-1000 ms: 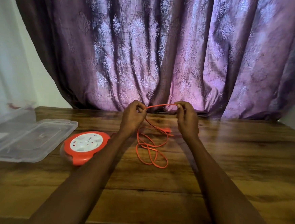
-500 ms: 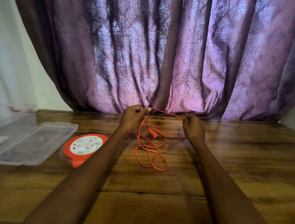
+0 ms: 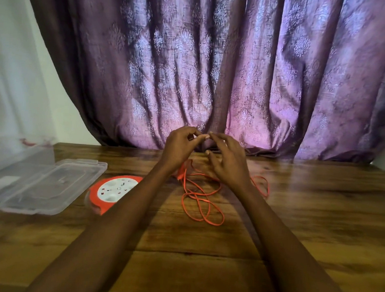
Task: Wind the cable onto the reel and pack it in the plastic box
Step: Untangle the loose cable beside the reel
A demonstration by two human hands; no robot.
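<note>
Glossy wooden table (image 3: 319,225), clear plastic box (image 3: 34,186), patterned cloth curtain (image 3: 193,65).

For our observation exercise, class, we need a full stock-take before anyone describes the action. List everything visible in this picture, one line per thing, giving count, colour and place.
thin orange cable: one, orange, loose loops on the table centre, below the hands
round orange reel with white socket face: one, orange and white, on the table left of the cable
clear plastic box: one, transparent, lying open at the table's left edge
wooden table: one, brown, fills the lower view
patterned purple curtain: one, purple, hanging behind the table
left hand: one, raised above the cable, fingers curled, thumb meeting fingertip
right hand: one, raised beside it, fingers spread
</note>
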